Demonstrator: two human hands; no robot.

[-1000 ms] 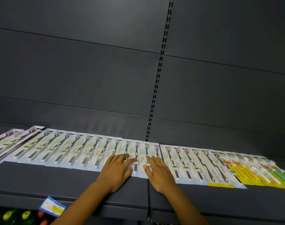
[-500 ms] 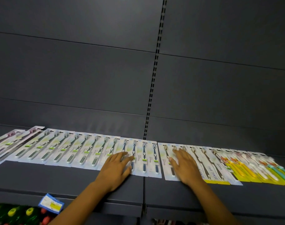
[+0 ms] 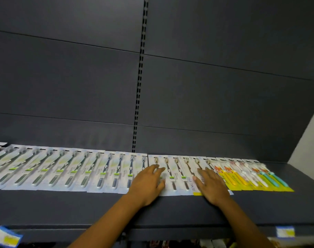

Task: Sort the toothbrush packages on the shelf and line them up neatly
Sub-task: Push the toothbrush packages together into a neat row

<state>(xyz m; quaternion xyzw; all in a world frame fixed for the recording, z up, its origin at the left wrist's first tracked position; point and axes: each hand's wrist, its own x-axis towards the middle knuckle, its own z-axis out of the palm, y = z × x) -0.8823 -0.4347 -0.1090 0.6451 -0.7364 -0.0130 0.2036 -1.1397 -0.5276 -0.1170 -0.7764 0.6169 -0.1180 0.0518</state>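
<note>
Blurred toothbrush packages (image 3: 102, 173) run off-frame left; flat open hands (image 3: 148, 181) (image 3: 212, 185) cover some.

shelf (image 3: 81, 208): dark slate grey, plain, as is the panelled back wall (image 3: 63, 86) above it
upright strip (image 3: 140, 77): same grey, with a column of black slots
packages left of the strip (image 3: 66, 169): pale blue-white cards, lime-green label bands, dark grey to navy brush handles
packages just right of the strip (image 3: 175, 174): white cards, golden-tan brush heads, black handles, green bands
far-right packages (image 3: 251, 174): yellow bases, orange cartoon prints, with yellow, white and teal handles
price tags below the shelf edge (image 3: 6, 237): blue border, white and yellow
</note>
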